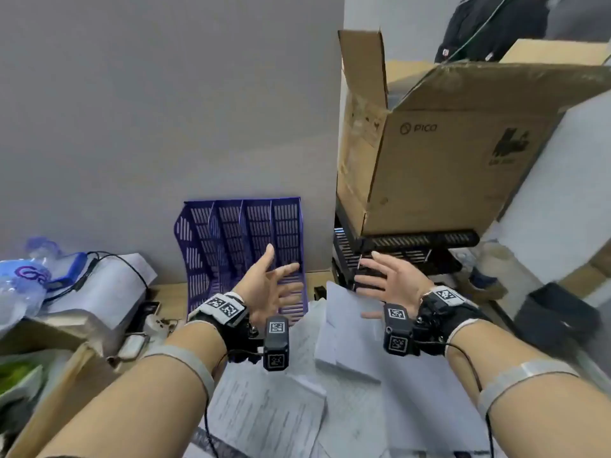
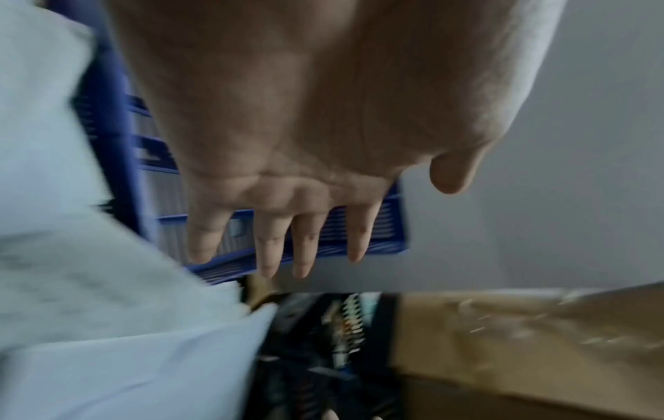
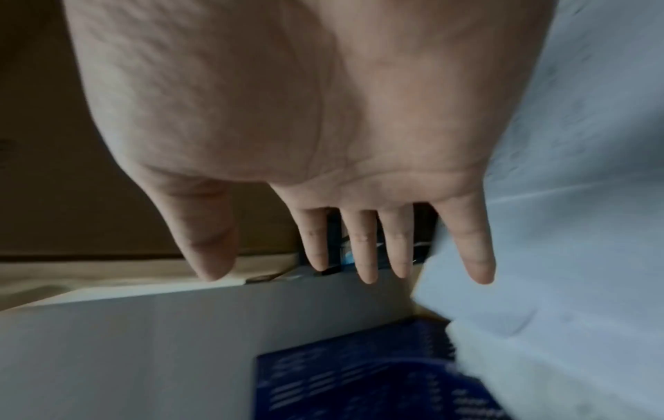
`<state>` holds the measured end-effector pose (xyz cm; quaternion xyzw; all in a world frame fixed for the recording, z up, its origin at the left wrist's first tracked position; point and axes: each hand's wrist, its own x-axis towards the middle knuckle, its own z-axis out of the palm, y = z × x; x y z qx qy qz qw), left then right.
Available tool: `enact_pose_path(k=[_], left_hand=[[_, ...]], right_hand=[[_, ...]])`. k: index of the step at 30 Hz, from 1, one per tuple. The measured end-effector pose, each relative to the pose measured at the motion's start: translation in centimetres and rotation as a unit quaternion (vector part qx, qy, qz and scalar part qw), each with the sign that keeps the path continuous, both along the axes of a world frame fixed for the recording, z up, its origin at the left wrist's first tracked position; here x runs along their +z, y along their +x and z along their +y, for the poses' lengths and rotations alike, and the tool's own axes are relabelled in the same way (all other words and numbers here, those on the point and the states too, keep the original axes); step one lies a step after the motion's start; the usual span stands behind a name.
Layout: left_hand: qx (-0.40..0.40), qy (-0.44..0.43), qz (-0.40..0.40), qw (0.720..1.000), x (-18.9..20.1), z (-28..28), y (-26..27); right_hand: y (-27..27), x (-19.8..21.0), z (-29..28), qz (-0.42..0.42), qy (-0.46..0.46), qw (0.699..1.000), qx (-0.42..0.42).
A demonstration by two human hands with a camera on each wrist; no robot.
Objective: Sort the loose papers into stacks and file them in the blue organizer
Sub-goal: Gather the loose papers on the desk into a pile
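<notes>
A blue slotted organizer [image 1: 231,246] with several upright compartments stands against the grey wall; it also shows in the left wrist view [image 2: 373,227] and the right wrist view [image 3: 359,378]. Loose white papers [image 1: 291,401] lie scattered below both arms, with a thicker stack [image 1: 350,328] under the right hand. My left hand [image 1: 271,285] hovers in front of the organizer, fingers [image 2: 302,244] spread and straight, holding nothing. My right hand [image 1: 386,279] hovers palm down above the stack, fingers [image 3: 363,250] spread, holding nothing. The papers also appear at the wrist views' edges [image 2: 89,312] [image 3: 574,227].
A big open cardboard box [image 1: 446,153] sits on a black slotted tray rack [image 1: 413,246] right of the organizer. Left are a water bottle [image 1: 23,279], cables and a white device [image 1: 99,292]. A grey wall [image 1: 165,110] closes the back.
</notes>
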<state>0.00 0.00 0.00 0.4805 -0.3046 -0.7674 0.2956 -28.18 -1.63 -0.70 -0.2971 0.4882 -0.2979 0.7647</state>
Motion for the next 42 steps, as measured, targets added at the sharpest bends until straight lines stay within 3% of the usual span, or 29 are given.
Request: enact_pose_path(k=[5,11,14,18,23,26,28,30,32,33,35,37,39,41,42], left_hand=[[-0.045,0.070,-0.141,0.986,-7.4,0.9,-3.3],[-0.100,0.080,-0.187,0.974,-11.7,1.2,-7.3],[-0.072,0.039,-0.220,0.972,-13.9,0.7,-8.7],[-0.047,0.003,-0.197,0.979,-14.6,1.0,-10.3],[-0.029,-0.056,-0.218,0.974,-12.6,0.7,-10.8],[-0.028,-0.114,-0.234,0.965,-10.1,0.0,-10.1],[-0.029,-0.160,-0.238,0.958,-7.8,-0.2,-9.8],[-0.028,-0.201,-0.228,0.952,-5.8,-0.3,-9.9],[-0.025,-0.255,-0.217,0.942,-4.3,-0.2,-10.4],[-0.032,-0.293,-0.214,0.931,-3.6,0.0,-10.8],[-0.083,-0.392,-0.232,0.886,-2.7,0.4,-11.8],[-0.186,-0.480,-0.263,0.816,-2.3,1.5,-13.1],[-0.289,-0.524,-0.286,0.748,-2.8,2.5,-14.5],[-0.358,-0.532,-0.317,0.698,-4.3,3.0,-15.6],[-0.384,-0.520,-0.334,0.686,-5.0,3.2,-15.9]], right_hand=[[-2.6,-8.0,3.3,0.184,0.061,0.979,-0.056],[-5.5,-14.3,8.4,0.389,0.000,0.912,-0.130],[-5.7,-16.0,10.3,0.442,-0.016,0.891,-0.099],[-4.9,-18.6,11.8,0.480,0.000,0.877,-0.015],[-3.1,-21.0,12.5,0.582,0.043,0.804,0.114],[-3.1,-20.6,12.6,0.607,0.080,0.780,0.132],[-3.7,-19.6,12.3,0.598,0.097,0.788,0.115],[-4.6,-17.9,11.6,0.557,0.091,0.818,0.109],[-5.1,-15.2,10.9,0.469,0.064,0.879,0.055],[-5.2,-13.4,10.7,0.395,0.053,0.917,-0.015],[-5.5,-9.8,10.4,0.158,0.069,0.965,-0.196],[-6.4,-6.4,10.3,-0.026,0.055,0.957,-0.284],[-8.1,-4.3,9.9,-0.051,0.026,0.946,-0.319],[-9.7,-2.8,9.7,0.039,0.023,0.948,-0.314],[-10.5,-2.8,9.8,0.072,0.047,0.953,-0.291]])
